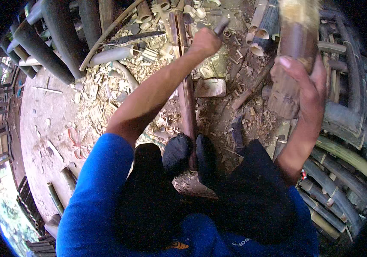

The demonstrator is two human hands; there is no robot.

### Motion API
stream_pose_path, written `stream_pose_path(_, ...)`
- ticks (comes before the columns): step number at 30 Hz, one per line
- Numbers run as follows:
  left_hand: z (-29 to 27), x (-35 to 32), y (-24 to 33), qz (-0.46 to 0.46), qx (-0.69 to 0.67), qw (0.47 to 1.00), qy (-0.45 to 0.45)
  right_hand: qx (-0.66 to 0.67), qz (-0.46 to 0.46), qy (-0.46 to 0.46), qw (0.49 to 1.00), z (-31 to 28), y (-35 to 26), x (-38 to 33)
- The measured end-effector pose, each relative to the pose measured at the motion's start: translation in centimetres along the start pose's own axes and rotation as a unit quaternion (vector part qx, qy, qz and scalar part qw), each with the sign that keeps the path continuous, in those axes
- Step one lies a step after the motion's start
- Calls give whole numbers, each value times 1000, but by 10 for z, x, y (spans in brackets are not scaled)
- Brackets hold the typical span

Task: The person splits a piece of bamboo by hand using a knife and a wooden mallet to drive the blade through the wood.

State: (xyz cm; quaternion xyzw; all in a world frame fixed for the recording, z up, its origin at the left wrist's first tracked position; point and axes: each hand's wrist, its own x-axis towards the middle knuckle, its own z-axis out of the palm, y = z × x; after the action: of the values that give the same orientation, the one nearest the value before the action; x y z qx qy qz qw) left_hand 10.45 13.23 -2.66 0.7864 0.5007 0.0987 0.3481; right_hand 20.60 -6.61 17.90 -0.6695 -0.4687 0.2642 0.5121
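A long brown bamboo pole (187,103) runs away from me along the floor, its near end between my dark-covered feet. Toward its far end a lengthwise split shows. My left hand (205,42) is closed round a dark tool handle (222,26) just right of that split part; the fist hides the rest of the tool, so I cannot tell its kind. Raised at the right, my right hand (305,79) grips a thick wooden block (284,100) with a pale, frayed far end, blurred by motion. The block is apart from the pole.
Pale wood chips (100,103) litter the floor around the pole. A flat wood piece (210,88) lies right of it. Large dark bamboo tubes (57,38) stand at the far left. Bamboo lengths (338,188) are stacked at the right. Red-handled pliers (73,136) lie at the left.
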Motion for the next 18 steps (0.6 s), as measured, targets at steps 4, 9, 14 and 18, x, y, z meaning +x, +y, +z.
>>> stream_pose_path(4, 31, 8, -5, 12, 6, 1000, -27, 4, -5, 36, 999, -9, 7, -16)
stream_pose_path(9, 56, -25, -7, 178, -43, 972, -148, 89, 18, 29, 995, -11, 9, -48)
stream_pose_path(14, -52, -105, 16, 59, -303, 928, -206, 106, 57, 72, 990, -18, 4, -67)
stream_pose_path(18, -44, -122, -17, 62, -472, 843, -251, 120, 65, 43, 990, 3, 7, -66)
